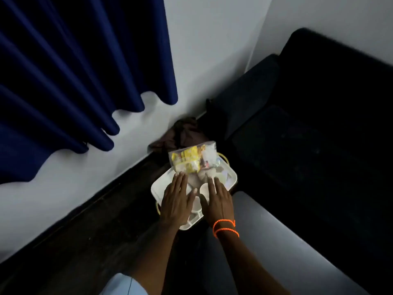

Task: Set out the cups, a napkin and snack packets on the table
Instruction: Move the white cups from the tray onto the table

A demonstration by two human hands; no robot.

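Pale sleeve cloth [123, 284] shows at the bottom edge of the view, and from it two bare forearms reach forward and down to a white tray [158, 188]. Its surface is lit, while most of the room around it is dark. What carries it is hard to make out; a yellowish rim shows at its far right and near left corners.

Left hand [175, 201] lies flat, palm down, over the tray's near left part, fingers [180, 180] straight and pressed close together, thumb out to the right. It pinches nothing. Right hand [219, 202] lies beside it, also palm down, fingers slightly spread and pointing toward the far edge; it grips nothing that I can see. Two orange bands [225, 227] circle the right wrist.

Between and under the hands sit pale cups [204, 189] (blurred, so their number cannot be told); one round rim shows just left of the right hand's fingers. At the tray's far edge a clear bag [192, 157] leans up, with yellow snack packets [185, 158] on its left side and white stuff on its right. A napkin cannot be picked out with any certainty.

Beyond the bag a brown cloth [180, 133] is bunched against the white wall [212, 50]. A blue curtain [74, 71] hangs at left, clear of the floor [85, 241]. A dark sofa [308, 135] fills the right, and a grey surface [276, 241] lies just right of the right forearm.
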